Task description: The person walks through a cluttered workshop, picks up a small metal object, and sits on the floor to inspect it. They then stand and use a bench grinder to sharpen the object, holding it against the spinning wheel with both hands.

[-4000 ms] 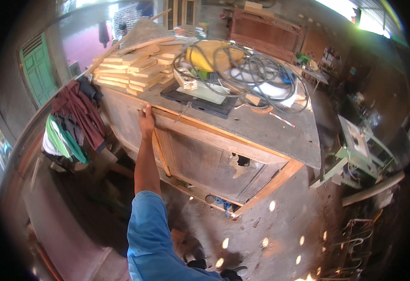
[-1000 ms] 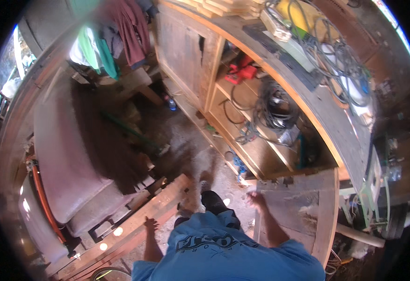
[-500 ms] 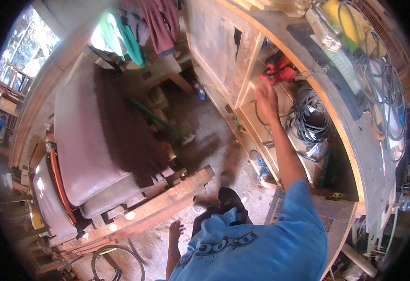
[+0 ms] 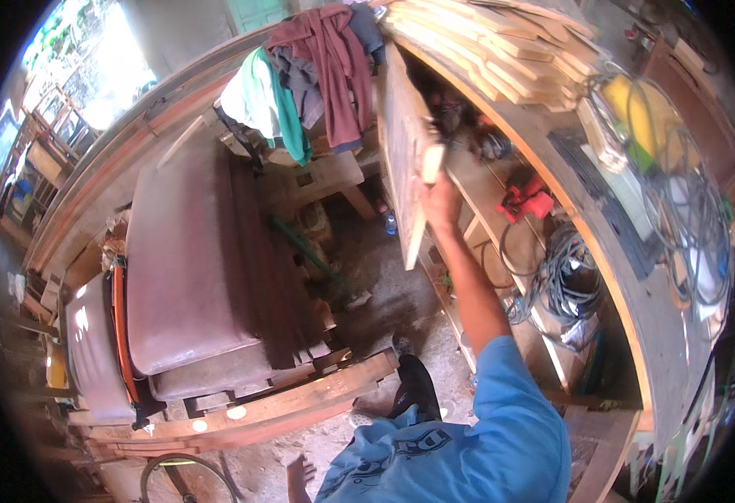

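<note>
My right hand (image 4: 441,203) is closed on the free edge of a wooden cabinet door (image 4: 402,155), which stands swung out from the workbench. Inside the cabinet, right of that hand, a red power tool (image 4: 528,201) lies on a wooden shelf. Nearer to me in there sits a coil of dark cable (image 4: 570,272). My left hand (image 4: 301,474) hangs low beside my body, over the floor, holding nothing; its fingers look loosely apart.
To the left lies a large brown padded cushion (image 4: 191,268) along wooden beams (image 4: 300,401). Clothes (image 4: 334,75) hang at the back. Wooden pieces (image 4: 501,50) and tangled cables (image 4: 677,210) rest on the benchtop (image 4: 636,335). A wheel (image 4: 187,479) stands at the lower left.
My right hand has gone from in front of the cabinet opening to the door's edge and taken hold. The door has swung outward and now shows nearly edge-on. My view has shifted.
</note>
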`<control>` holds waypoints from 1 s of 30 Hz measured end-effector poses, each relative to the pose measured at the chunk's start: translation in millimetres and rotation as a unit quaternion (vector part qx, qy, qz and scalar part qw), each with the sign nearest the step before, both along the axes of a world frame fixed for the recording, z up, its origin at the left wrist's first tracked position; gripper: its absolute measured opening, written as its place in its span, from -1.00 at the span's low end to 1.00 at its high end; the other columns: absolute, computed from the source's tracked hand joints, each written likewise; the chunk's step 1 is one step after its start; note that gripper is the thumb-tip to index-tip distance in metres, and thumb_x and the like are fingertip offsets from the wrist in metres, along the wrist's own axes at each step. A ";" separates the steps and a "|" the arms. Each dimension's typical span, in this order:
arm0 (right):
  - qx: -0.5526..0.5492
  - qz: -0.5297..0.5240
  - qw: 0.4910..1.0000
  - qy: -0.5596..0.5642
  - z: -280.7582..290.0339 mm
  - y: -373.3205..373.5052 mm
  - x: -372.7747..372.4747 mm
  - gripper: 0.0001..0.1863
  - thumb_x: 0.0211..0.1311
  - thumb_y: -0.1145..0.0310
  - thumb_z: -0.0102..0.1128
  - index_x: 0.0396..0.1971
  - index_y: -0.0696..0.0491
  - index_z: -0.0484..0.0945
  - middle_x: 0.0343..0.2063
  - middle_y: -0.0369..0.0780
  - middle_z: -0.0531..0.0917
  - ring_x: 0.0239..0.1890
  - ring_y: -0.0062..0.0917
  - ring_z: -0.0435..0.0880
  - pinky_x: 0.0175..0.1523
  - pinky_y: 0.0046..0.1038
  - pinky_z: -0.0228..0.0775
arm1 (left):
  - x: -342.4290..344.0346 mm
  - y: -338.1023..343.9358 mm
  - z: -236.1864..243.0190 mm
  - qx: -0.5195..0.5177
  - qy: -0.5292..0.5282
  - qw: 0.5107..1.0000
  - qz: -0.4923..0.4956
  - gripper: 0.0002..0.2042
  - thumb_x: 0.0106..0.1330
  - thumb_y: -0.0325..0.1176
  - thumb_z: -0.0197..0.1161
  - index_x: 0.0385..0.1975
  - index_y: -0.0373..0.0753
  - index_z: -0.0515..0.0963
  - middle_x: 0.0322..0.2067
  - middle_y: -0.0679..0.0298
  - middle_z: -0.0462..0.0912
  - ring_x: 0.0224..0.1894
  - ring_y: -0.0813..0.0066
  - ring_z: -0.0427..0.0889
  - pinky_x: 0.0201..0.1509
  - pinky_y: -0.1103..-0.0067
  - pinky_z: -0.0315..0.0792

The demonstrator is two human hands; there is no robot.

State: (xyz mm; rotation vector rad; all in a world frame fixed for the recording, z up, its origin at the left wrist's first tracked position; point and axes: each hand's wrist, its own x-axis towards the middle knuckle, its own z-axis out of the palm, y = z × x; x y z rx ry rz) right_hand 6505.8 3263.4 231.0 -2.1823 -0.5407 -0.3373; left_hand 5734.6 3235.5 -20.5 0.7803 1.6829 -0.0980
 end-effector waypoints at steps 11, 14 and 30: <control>0.185 0.075 0.950 0.241 -29.0 -1.0 77.2 -0.45 0.22 0.19 0.32 0.13 0.13 0.41 -0.13 -0.18 0.60 -0.15 -0.51 0.59 -0.06 -0.42 0.46 | 523.9 176.1 266.7 0.409 -0.412 0.790 -0.198 -0.20 0.26 -0.13 0.37 0.39 -0.33 0.11 0.27 0.03 0.36 0.29 0.26 0.39 0.31 0.34 0.29; 0.398 -0.161 0.876 0.220 -38.4 -31.8 205.0 -0.43 0.31 -0.10 0.12 0.02 0.12 0.50 -0.08 -0.15 0.60 -0.05 -0.42 0.54 -0.01 -0.32 0.44 | 598.4 205.5 305.5 0.527 -0.392 0.708 -0.258 -0.07 0.09 -0.15 0.50 0.40 -0.33 0.10 0.27 -0.03 0.35 0.27 0.19 0.41 0.32 0.33 0.29; 0.380 -0.110 0.846 0.357 -115.7 -59.9 378.2 -0.44 0.18 -0.17 0.22 -0.05 -0.01 0.55 -0.08 -0.23 0.66 -0.10 -0.40 0.65 -0.11 -0.29 0.56 | 631.5 239.5 307.9 0.549 -0.290 0.761 -0.187 -0.56 0.41 -0.28 0.20 0.20 -0.38 0.38 -0.03 0.14 0.64 0.02 0.46 0.56 0.12 0.49 0.41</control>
